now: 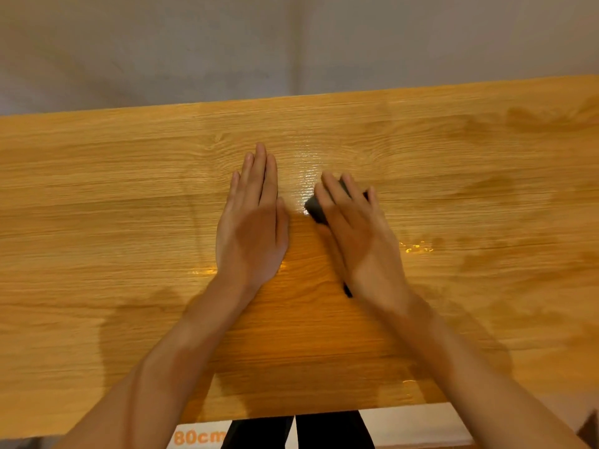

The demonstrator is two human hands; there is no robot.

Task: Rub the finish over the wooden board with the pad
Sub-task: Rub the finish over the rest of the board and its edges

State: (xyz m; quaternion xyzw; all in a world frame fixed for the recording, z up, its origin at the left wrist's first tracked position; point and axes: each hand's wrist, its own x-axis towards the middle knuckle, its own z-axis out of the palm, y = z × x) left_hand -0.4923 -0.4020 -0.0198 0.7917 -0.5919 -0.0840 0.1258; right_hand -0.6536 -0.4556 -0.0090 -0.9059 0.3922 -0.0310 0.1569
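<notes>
Wooden board (pixel 129 196), wet sheen, grey wall (pixel 162 43)

Warm, moderately dim overhead light produces a bright specular glare patch on the wet wooden board (pixel 308 170) between the hands, soft arm shadows toward the near edge, motion blur on the right hand (pixel 356 228), and wide-angle bowing at frame edges.

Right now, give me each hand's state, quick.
Left hand: open, fingers straight, flat on the board.
Right hand: holding the pad, pressing it to the board.
</notes>
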